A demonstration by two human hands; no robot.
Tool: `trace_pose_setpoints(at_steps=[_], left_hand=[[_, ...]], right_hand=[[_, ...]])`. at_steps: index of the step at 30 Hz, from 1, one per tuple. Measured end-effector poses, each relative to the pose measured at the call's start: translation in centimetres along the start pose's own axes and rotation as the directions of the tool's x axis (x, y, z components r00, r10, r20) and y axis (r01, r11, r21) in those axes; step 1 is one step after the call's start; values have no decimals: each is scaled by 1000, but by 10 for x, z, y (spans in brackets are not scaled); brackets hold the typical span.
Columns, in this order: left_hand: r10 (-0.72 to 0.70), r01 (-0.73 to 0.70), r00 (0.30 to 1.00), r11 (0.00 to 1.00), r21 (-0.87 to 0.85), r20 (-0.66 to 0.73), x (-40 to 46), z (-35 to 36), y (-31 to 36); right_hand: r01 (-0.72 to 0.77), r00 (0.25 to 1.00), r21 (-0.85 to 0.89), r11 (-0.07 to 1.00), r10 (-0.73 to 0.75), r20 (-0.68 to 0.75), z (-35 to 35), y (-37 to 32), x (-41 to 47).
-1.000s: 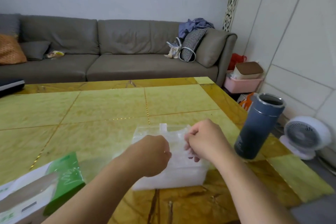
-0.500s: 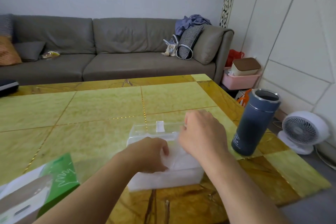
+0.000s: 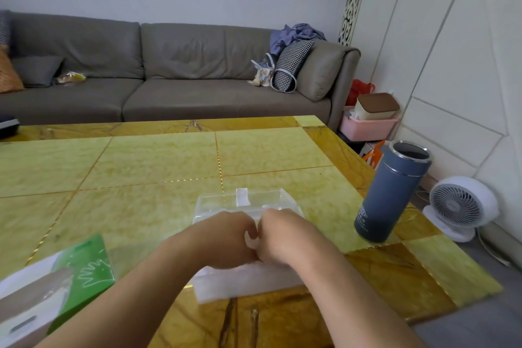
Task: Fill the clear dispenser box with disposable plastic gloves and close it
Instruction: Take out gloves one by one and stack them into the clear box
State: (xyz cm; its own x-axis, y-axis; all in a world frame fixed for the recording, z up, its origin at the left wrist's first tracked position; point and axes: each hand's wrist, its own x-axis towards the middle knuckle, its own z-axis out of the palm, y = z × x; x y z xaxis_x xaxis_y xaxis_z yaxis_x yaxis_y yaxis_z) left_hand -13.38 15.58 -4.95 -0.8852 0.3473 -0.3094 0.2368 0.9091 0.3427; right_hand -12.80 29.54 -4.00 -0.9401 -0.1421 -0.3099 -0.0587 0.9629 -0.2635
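The clear plastic dispenser box [image 3: 248, 246] is lying on the yellow-green marble desk [image 3: 158, 167], near its front edge, with its long axis running from left to right across the view. It is appearing packed with milky white disposable gloves [image 3: 243, 280], which are showing through the near wall. At the far side a clear lid or rim with a small upright tab [image 3: 242, 196] is standing up, so the box is being judged as not yet closed.

Both hands are being held directly above the middle of the box, knuckle against knuckle. The left hand [image 3: 223, 240] and the right hand [image 3: 285, 237] are equally near to it. Their fingers are curled downward and inward; whether something is being pinched between them cannot be told, because the backs of the hands are covering it.

Well to the left, a green and white glove carton [image 3: 56, 282] is lying at the desk edge. To the right, a tall blue-grey steel flask [image 3: 391, 192] is standing apart from the box. Nothing is standing between the hands and the lid.
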Motion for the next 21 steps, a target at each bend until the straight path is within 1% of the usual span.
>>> trace_pose_setpoints(at_steps=[3,4,6,9,12,17,21], left_hand=[[-29,45,994,988,150,-108,-2,1,-1],[-32,56,993,973,222,-112,-4,1,2],[-16,40,997,940,340,-76,-6,3,7],[-81,61,996,947,315,48,-4,1,9],[-155,92,969,950,298,193,1,0,9],[-218,141,936,952,272,277,4,-4,22],[-229,147,919,954,260,320,2,-5,26]], right_hand=[[-51,996,-57,997,55,75,-2,-2,3],[-69,990,-88,994,79,118,-2,-4,7],[-104,969,-125,987,129,210,1,-6,16],[-107,945,-196,975,161,285,4,-9,24],[-94,936,-224,970,163,313,4,-9,26],[-46,927,-213,976,121,354,-2,-7,15],[-65,926,-181,981,127,355,-2,-5,11]])
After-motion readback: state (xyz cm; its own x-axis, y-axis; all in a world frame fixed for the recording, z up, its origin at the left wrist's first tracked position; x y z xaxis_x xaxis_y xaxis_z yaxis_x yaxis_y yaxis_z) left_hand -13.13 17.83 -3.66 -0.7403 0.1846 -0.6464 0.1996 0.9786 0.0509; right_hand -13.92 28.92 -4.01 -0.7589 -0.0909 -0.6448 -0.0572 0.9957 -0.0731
